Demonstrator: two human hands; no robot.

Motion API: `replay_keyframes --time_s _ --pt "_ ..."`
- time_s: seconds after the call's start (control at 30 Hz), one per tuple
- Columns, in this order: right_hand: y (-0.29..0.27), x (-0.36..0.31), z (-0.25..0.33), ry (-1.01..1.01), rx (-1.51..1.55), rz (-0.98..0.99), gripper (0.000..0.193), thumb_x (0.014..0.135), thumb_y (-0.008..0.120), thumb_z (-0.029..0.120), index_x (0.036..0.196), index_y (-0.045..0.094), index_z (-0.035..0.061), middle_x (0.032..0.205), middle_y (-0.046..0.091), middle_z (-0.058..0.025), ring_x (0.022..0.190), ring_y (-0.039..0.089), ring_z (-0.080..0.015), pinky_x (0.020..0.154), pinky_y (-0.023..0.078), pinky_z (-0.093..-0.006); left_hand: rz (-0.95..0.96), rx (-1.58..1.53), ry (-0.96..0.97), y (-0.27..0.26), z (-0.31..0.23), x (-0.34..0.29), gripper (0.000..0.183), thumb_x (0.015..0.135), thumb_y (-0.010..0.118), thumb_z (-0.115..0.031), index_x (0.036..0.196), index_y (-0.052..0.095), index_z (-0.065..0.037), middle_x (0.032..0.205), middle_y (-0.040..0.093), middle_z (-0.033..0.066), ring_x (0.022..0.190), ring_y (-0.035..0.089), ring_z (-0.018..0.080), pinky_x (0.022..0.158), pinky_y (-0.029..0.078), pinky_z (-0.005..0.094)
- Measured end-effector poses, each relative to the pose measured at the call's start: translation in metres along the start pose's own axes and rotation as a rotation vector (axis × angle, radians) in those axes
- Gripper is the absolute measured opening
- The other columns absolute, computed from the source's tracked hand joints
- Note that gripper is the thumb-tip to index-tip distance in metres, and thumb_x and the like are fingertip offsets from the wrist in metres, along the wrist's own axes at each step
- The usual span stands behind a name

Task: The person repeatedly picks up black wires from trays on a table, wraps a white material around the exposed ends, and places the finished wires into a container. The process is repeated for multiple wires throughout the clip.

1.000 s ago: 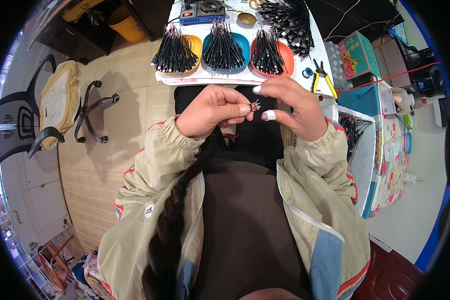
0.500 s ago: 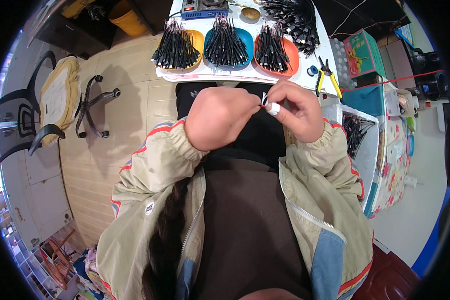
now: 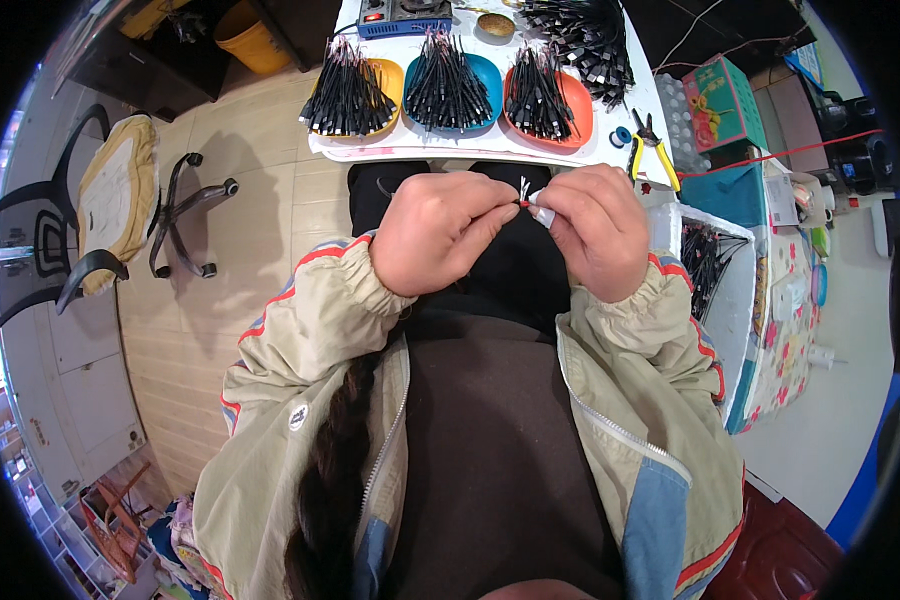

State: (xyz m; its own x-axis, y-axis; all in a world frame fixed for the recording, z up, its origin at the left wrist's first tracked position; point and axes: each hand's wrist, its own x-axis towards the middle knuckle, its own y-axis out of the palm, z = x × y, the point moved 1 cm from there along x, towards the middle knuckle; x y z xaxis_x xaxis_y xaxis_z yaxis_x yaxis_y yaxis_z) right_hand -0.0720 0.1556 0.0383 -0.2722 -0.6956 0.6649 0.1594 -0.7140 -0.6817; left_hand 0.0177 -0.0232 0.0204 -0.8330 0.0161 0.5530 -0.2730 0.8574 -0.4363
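Note:
My left hand (image 3: 442, 232) and my right hand (image 3: 600, 228) meet above my lap, just short of the table's near edge, fingertips almost touching. Both are closed in a pinch on a small bunch of thin wires (image 3: 524, 190); pale strands stick up between them, and a bit of red shows below. A white wrap (image 3: 541, 212) sits at my right thumb and fingertips. The rest of the wires is hidden by my fingers. Past my hands, black cables with plugs lie fanned in a yellow tray (image 3: 394, 88), a blue tray (image 3: 494, 90) and an orange tray (image 3: 582, 112).
On the white table (image 3: 370, 150) are a blue device (image 3: 403, 22), a round tin (image 3: 495, 27), a cable heap (image 3: 595, 50), a small blue spool (image 3: 621, 136) and yellow-handled pliers (image 3: 653, 152). At right stands a white foam box (image 3: 738, 275) of cables; an office chair (image 3: 120, 200) is at left.
My left thumb has come into view against its forefinger, and my right fingers have closed further over the white wrap. The wires stay between both hands.

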Motion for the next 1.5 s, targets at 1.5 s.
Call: replay_keyframes --time_s 1.5 --pt "-0.003 -0.002 0.002 0.177 0.47 0.21 0.014 0.078 0.067 -0.001 0.091 0.062 0.0017 0.092 0.062 -0.0085 0.081 0.061 -0.0216 0.071 0.049 -0.0318 0.165 -1.199 -0.558 0.007 0.014 -0.022 0.016 0.092 0.061 -0.01 0.098 0.064 0.004 0.078 0.061 0.0046 0.062 0.049 0.0063 0.055 0.038 0.0198"
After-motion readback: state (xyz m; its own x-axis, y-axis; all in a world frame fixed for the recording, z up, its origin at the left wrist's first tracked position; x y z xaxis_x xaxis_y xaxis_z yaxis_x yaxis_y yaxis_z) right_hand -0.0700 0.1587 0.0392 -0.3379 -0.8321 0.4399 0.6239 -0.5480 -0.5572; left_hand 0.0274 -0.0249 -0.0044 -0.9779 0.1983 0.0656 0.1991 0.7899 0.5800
